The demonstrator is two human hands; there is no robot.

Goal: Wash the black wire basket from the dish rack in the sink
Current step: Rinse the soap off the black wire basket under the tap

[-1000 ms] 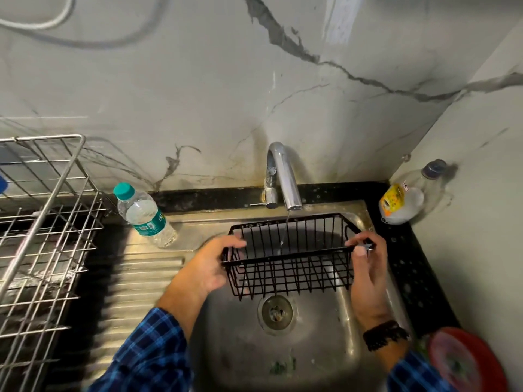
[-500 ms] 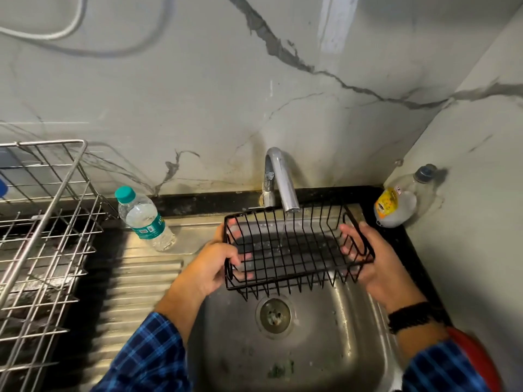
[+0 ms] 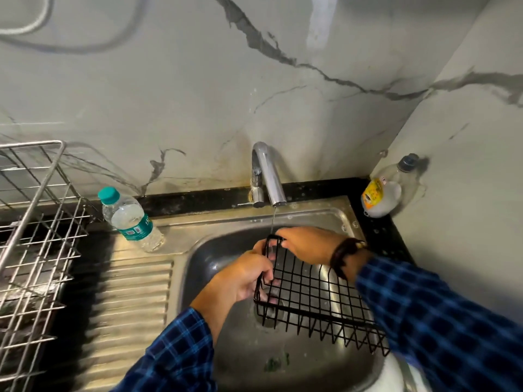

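Marble-patterned wall panels with dark veins close in a kitchen corner around a steel sink [image 3: 325,372], which serves as the landmark for everything else. Nearest the camera, two blue checked sleeves reach over the basin. Above the drain, the black wire basket [image 3: 317,298] is held tilted inside the sink, one end raised toward the tap and the long side sloping down toward the near right rim. The left hand [image 3: 243,275] is curled around the basket's left edge, fingers threaded through the wires. The right hand [image 3: 308,244], with a dark band at the wrist, is closed over the raised top corner. A thin stream of water falls from the chrome faucet [image 3: 267,176] at the back of the sink onto that corner. Left of the basin lies the ribbed draining board [image 3: 127,306], and beyond it, at the far left, a silver wire dish rack [image 3: 36,239]. A water bottle with a teal cap [image 3: 128,219] stands at the sink's back left. Behind the back right corner, a clear bottle with a yellow label [image 3: 387,190] leans against the wall.
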